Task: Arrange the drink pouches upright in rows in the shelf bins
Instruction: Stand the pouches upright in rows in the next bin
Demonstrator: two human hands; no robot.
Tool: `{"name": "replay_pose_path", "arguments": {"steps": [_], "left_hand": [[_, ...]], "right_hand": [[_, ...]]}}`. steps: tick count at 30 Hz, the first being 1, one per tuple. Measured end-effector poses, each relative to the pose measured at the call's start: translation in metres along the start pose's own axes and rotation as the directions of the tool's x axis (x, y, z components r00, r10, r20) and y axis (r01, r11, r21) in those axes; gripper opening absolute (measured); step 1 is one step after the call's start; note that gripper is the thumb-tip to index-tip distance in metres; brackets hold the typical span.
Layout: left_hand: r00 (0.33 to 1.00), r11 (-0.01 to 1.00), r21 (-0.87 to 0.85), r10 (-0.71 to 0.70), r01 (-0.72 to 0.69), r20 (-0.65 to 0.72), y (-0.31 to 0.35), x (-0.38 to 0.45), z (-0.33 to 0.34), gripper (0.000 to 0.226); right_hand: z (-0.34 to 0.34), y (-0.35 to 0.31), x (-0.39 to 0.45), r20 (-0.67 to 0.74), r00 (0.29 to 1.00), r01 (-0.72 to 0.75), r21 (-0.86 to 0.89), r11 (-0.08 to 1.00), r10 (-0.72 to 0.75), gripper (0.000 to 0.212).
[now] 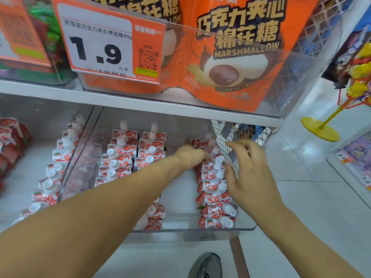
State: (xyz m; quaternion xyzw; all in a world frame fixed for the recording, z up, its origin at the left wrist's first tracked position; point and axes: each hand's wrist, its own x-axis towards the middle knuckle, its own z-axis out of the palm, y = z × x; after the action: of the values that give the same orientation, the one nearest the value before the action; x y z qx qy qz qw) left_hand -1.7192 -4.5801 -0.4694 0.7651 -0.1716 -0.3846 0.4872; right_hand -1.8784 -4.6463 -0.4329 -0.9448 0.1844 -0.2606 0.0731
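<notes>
Red-and-white strawberry drink pouches with white caps stand in rows in a clear plastic shelf bin (180, 230). Two rows (128, 155) fill its back left; a third row (215, 195) runs along its right wall. My left hand (189, 156) reaches deep into the bin and its fingers press on the pouches at the back of the right row; whether it grips one I cannot tell. My right hand (248, 173) hovers at the right side of that row, fingers spread, thumb touching a pouch cap. A few pouches (154, 217) lie under my left forearm.
A neighbouring bin on the left holds another pouch row (51, 177). The shelf above (140, 103) carries orange marshmallow bags (230, 57) and a price tag (108, 41). A wire mesh panel (241, 135) closes the shelf's right end. My shoe (206, 265) is on the white floor.
</notes>
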Motion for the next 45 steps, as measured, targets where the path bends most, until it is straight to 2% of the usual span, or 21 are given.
{"name": "replay_pose_path", "arguments": {"steps": [2, 4, 6, 8, 16, 18, 21, 23, 25, 27, 29, 31, 34, 38, 40, 42, 45], "left_hand": [[0.997, 0.998, -0.064, 0.009, -0.005, 0.071, -0.002, 0.006, 0.008, 0.046], [0.998, 0.998, -0.056, 0.024, -0.021, 0.063, -0.01, 0.02, 0.016, 0.059], [0.998, 1.0, -0.019, 0.022, -0.021, 0.052, -0.015, 0.033, 0.022, 0.065], [0.998, 1.0, 0.026, 0.003, -0.005, 0.069, -0.016, 0.039, 0.023, 0.06], [0.985, 0.997, 0.07, -0.039, 0.027, 0.171, 0.011, -0.004, 0.014, 0.033], [0.983, 0.993, 0.111, -0.057, 0.038, 0.177, 0.017, -0.023, 0.01, 0.036], [0.975, 0.979, 0.159, -0.155, 0.13, 0.158, 0.014, -0.06, 0.007, 0.052], [0.947, 0.967, 0.174, -0.223, 0.185, 0.23, 0.007, -0.086, 0.01, 0.052], [0.917, 0.96, 0.21, -0.243, 0.182, 0.317, -0.001, -0.104, 0.015, 0.035], [0.915, 0.979, 0.156, -0.178, 0.129, 0.361, -0.008, -0.111, 0.025, 0.019], [0.93, 0.991, 0.084, -0.126, 0.103, 0.344, -0.012, -0.108, 0.032, 0.011], [0.936, 0.992, 0.031, -0.125, 0.121, 0.328, -0.013, -0.105, 0.037, 0.015], [0.945, 0.991, 0.045, -0.131, 0.123, 0.3, -0.015, -0.101, 0.045, 0.023], [0.938, 0.989, 0.076, -0.144, 0.126, 0.317, -0.011, -0.101, 0.043, 0.014], [0.951, 0.981, 0.157, -0.156, 0.116, 0.268, -0.012, -0.101, 0.038, 0.019], [0.969, 0.979, 0.183, -0.132, 0.094, 0.208, -0.017, -0.098, 0.038, 0.026], [0.971, 0.989, 0.108, -0.125, 0.104, 0.206, -0.015, -0.097, 0.049, 0.03]], "right_hand": [[0.002, -0.002, -0.024, -0.053, 0.989, -0.131, 0.157, 0.979, 0.141, 0.061], [0.004, -0.001, -0.032, -0.085, 0.953, -0.245, 0.342, 0.907, 0.289, 0.066], [0.006, 0.002, -0.033, -0.103, 0.92, -0.294, 0.458, 0.839, 0.379, 0.06], [0.009, 0.004, -0.035, -0.095, 0.896, -0.322, 0.534, 0.782, 0.433, 0.054], [0.005, 0.004, -0.037, -0.019, 0.869, -0.371, 0.638, 0.675, 0.495, 0.053], [0.006, 0.006, -0.039, -0.016, 0.869, -0.36, 0.665, 0.655, 0.494, 0.049], [0.008, 0.011, -0.045, -0.067, 0.839, -0.362, 0.671, 0.647, 0.539, 0.036], [0.009, 0.013, -0.052, -0.032, 0.816, -0.401, 0.687, 0.606, 0.577, 0.023], [0.009, 0.014, -0.062, 0.102, 0.806, -0.485, 0.678, 0.553, 0.583, 0.013], [0.008, 0.014, -0.071, 0.279, 0.78, -0.589, 0.63, 0.506, 0.56, 0.006], [0.008, 0.014, -0.077, 0.404, 0.75, -0.656, 0.553, 0.513, 0.524, 0.015], [0.007, 0.016, -0.077, 0.471, 0.726, -0.687, 0.517, 0.51, 0.501, 0.023], [0.005, 0.018, -0.074, 0.513, 0.722, -0.691, 0.502, 0.521, 0.464, 0.025], [-0.001, 0.02, -0.073, 0.563, 0.711, -0.696, 0.481, 0.533, 0.42, 0.024], [-0.006, 0.023, -0.074, 0.593, 0.712, -0.687, 0.479, 0.547, 0.375, 0.034], [-0.011, 0.023, -0.076, 0.59, 0.731, -0.658, 0.475, 0.584, 0.344, 0.049], [-0.012, 0.022, -0.076, 0.534, 0.78, -0.598, 0.481, 0.641, 0.326, 0.051]]}}
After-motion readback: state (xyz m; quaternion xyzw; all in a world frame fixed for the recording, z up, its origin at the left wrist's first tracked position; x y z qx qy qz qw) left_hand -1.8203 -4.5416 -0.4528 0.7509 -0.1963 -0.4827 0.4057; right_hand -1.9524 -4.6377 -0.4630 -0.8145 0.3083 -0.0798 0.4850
